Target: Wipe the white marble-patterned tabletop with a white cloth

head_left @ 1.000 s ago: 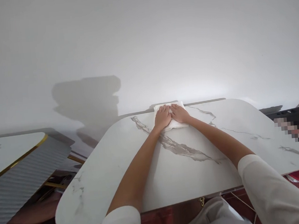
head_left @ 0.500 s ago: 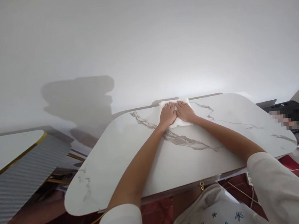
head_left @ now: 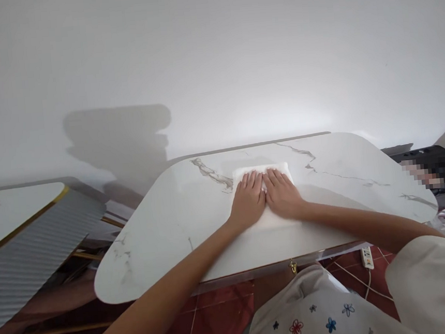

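Observation:
My left hand (head_left: 248, 202) and my right hand (head_left: 283, 195) lie flat side by side, fingers stretched out, pressing on a folded white cloth (head_left: 261, 172). The cloth rests on a white marble-patterned tabletop (head_left: 165, 229) with grey veins, near its middle. Most of the cloth is covered by my hands; its far edge and corners show beyond my fingertips. Both forearms reach across the near half of the table.
A white wall (head_left: 213, 58) stands right behind the table. At left is another white tabletop with a gold rim (head_left: 21, 226). A black object (head_left: 436, 166) sits at right. A white power strip (head_left: 366, 258) and cord lie on the red tile floor (head_left: 220, 318).
Both hands have slid the cloth from the table's far edge toward me, to the middle of the tabletop. The camera view has shifted slightly.

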The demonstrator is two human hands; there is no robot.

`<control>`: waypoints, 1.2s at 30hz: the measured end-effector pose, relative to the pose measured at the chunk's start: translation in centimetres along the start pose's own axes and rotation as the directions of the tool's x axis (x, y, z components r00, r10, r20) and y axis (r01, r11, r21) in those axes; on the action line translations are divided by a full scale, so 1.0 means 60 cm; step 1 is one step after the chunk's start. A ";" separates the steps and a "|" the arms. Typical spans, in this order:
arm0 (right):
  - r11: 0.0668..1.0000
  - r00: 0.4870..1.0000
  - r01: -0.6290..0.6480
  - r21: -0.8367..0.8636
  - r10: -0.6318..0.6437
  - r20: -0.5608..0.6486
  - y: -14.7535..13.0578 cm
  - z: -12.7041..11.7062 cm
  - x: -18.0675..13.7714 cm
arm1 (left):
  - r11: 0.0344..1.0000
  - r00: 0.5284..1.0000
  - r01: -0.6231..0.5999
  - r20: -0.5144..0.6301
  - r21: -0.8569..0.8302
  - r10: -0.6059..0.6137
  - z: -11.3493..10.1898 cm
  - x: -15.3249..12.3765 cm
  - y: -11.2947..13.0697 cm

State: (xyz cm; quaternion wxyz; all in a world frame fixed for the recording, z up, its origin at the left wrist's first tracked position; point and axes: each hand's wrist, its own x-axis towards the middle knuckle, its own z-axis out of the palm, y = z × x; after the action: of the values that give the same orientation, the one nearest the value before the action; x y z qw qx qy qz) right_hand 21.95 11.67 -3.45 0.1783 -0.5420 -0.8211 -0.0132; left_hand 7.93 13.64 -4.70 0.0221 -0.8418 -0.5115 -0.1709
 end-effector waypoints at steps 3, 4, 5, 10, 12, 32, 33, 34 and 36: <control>0.999 0.999 0.035 0.033 -0.034 -0.020 -0.031 -0.016 -0.058 | 1.000 1.000 0.024 0.008 0.000 -0.024 -0.017 -0.068 0.025; 0.998 0.999 0.048 0.041 -0.047 -0.019 -0.040 -0.020 -0.077 | 1.000 0.999 0.030 0.014 -0.004 -0.030 -0.023 -0.090 0.034; 0.997 0.998 0.059 0.053 -0.058 -0.019 -0.048 -0.024 -0.093 | 1.000 0.999 0.029 0.015 -0.013 -0.028 -0.029 -0.111 0.041; 0.992 0.999 0.011 0.129 -0.006 -0.040 -0.069 -0.027 -0.138 | 0.998 0.998 0.057 -0.029 -0.032 -0.058 -0.039 -0.163 0.067; 0.990 0.999 -0.017 0.142 0.023 -0.044 -0.067 -0.026 -0.138 | 0.995 0.994 0.096 -0.048 -0.023 -0.097 -0.036 -0.159 0.073; 0.995 0.999 0.050 -0.085 -0.051 -0.014 0.040 -0.033 -0.142 | 0.997 0.999 0.025 -0.019 -0.071 -0.026 0.001 -0.078 0.149; 0.995 0.999 0.043 -0.092 -0.044 -0.009 0.045 -0.032 -0.130 | 0.998 1.000 0.011 -0.001 -0.067 -0.011 0.002 -0.064 0.141; 0.995 0.999 0.034 -0.095 -0.034 -0.006 0.049 -0.030 -0.117 | 0.998 1.000 0.011 0.017 -0.060 -0.010 0.002 -0.050 0.133; 0.996 1.000 0.009 -0.089 -0.009 -0.007 0.058 -0.025 -0.089 | 0.999 0.998 0.024 0.050 -0.045 -0.022 0.003 -0.018 0.119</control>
State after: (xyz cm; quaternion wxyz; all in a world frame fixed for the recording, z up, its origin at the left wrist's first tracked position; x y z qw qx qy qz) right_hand 27.34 8.04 -4.28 0.1570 -0.5457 -0.8215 -0.0525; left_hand 13.73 9.34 -4.24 -0.0121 -0.8402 -0.5174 -0.1618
